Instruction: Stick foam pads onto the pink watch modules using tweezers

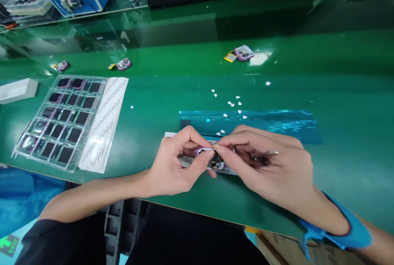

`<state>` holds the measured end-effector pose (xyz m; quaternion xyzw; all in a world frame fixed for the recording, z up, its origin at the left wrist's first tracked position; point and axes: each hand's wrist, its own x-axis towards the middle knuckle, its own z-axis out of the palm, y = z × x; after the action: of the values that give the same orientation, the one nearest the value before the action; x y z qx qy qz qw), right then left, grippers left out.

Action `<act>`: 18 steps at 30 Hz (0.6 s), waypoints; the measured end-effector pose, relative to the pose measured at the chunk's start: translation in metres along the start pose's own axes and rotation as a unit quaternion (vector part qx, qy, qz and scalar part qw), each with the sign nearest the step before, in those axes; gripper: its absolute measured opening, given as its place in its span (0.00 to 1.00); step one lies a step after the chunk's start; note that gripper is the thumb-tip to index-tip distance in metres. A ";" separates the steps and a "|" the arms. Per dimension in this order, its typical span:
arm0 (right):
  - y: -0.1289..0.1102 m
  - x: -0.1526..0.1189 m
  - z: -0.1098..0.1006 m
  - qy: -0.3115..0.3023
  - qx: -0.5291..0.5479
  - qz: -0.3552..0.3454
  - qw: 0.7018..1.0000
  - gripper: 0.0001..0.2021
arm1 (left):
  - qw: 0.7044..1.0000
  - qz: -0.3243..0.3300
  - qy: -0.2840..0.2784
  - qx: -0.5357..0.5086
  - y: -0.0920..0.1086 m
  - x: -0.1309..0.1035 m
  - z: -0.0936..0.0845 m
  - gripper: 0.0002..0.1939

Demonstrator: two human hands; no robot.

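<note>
My left hand (174, 166) is closed around a small purple smartwatch case (218, 162), its electronics facing up. At the upper edge of the case, my right hand (273, 170) pinches with thumb and forefinger. Whatever lies between those fingertips is too small to make out. A silvery bit, perhaps a ring or part of a tool, shows by the right fingers. Beneath both hands lie a white sheet (170, 134) and a blue translucent film strip (246, 123). Several small white tabs (239, 111) are scattered on and beyond the film.
Farther back rest three opened watch cases with yellow batteries: one on the right (244, 52), one toward the left (124, 64), one far left (62, 66). A clear compartment tray (101, 82) of screens, a printed white strip (106, 125) and a white box (18, 90) lie left.
</note>
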<state>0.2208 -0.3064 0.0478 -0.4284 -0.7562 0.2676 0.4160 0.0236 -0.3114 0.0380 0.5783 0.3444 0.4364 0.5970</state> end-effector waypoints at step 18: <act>0.006 0.008 -0.030 -0.043 0.060 0.009 0.997 0.26 | 0.955 0.154 -0.043 0.251 -0.006 0.007 -0.012 0.02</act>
<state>0.2462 -0.2948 0.0620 -0.3979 -0.7520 0.3343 0.4056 0.0156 -0.2998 0.0320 0.7737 0.3235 0.3970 0.3729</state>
